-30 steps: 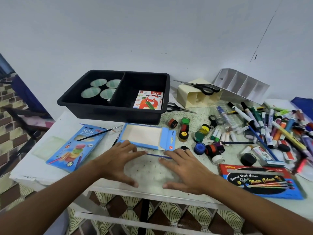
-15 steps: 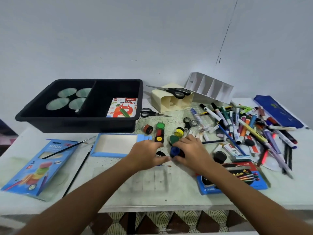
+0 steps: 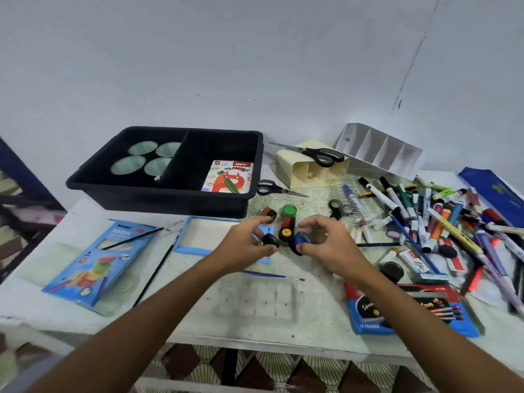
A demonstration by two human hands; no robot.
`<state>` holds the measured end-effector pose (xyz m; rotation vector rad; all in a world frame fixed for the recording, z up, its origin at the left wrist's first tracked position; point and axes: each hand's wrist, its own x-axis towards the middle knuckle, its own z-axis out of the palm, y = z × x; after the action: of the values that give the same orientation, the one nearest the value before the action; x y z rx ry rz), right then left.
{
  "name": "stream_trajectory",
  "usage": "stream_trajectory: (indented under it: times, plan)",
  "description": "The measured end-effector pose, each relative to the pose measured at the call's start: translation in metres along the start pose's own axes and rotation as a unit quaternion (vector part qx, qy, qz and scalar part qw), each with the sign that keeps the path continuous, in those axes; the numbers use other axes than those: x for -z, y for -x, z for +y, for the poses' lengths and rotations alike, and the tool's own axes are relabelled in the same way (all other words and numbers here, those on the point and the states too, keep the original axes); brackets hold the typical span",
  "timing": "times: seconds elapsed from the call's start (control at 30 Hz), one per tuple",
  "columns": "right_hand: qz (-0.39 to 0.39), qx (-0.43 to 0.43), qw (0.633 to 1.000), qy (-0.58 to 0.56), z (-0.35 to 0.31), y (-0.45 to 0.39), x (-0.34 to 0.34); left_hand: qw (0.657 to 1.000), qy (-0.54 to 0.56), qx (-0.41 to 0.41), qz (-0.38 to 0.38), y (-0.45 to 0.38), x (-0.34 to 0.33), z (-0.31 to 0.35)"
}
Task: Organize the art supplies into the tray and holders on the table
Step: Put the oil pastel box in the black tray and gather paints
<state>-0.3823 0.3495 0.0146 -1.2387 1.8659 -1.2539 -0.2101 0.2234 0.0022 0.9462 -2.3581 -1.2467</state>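
Note:
My left hand (image 3: 245,245) pinches a black paint pot (image 3: 270,240) just above the table. My right hand (image 3: 330,245) grips a blue paint pot (image 3: 298,241), with a green one partly hidden under its fingers. Between the hands stand more pots: green (image 3: 289,211), red-and-yellow (image 3: 287,228) and a red one lying on its side (image 3: 268,213). The black tray (image 3: 158,191) sits behind, holding four round lids and an oil pastels box (image 3: 228,177). A cream holder (image 3: 309,168) lies on its side with scissors on it; a white divided holder (image 3: 377,150) leans beside it.
A heap of markers and pens (image 3: 442,219) covers the right of the table. A blue open box (image 3: 207,235), a neon box (image 3: 99,259), loose brushes (image 3: 154,272), a clear palette (image 3: 263,300) and a coloured-pencil box (image 3: 408,307) lie in front. Small scissors (image 3: 279,188) rest by the tray.
Both hands left the table's front edge and moved to the paint pots. They now hold a black pot and a blue pot lifted off the surface. The camera swung right.

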Motion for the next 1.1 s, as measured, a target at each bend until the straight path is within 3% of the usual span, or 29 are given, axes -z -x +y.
stream_trajectory:
  times: [0.13,0.43,0.73,0.87,1.1]
  plan:
    - [-0.090,-0.068,0.981,-0.156,-0.016,-0.008,-0.028,0.994,0.101,0.049,0.004,0.022,0.030,-0.010]
    - [-0.172,-0.051,0.974,-0.136,-0.032,-0.016,-0.085,0.996,0.005,0.033,0.085,0.078,0.078,-0.049]
    - [-0.181,0.063,0.980,0.052,-0.037,-0.006,-0.119,0.994,-0.075,0.038,0.073,0.101,0.083,-0.068]
    - [-0.195,0.181,0.946,0.184,-0.031,0.001,-0.126,0.990,-0.117,0.016,0.072,0.097,0.080,-0.073]
    - [-0.179,0.312,0.896,0.261,-0.023,0.010,-0.138,0.989,-0.143,0.024,-0.002,0.097,0.091,-0.080]
